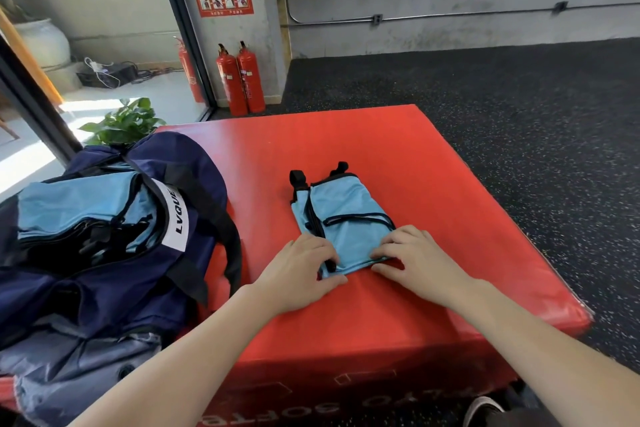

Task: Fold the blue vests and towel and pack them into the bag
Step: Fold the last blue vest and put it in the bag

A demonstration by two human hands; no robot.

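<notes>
Lying folded near the middle of the red padded mat (398,156) is a light-blue fabric vest with black trim (341,218). Its near edge is pinched by both hands: left hand (298,274) at the near-left corner, right hand (415,262) at the near-right, fingers curled over the hem. Left of it, an open navy duffel bag (114,253) already holds more light-blue fabric (72,208).
</notes>
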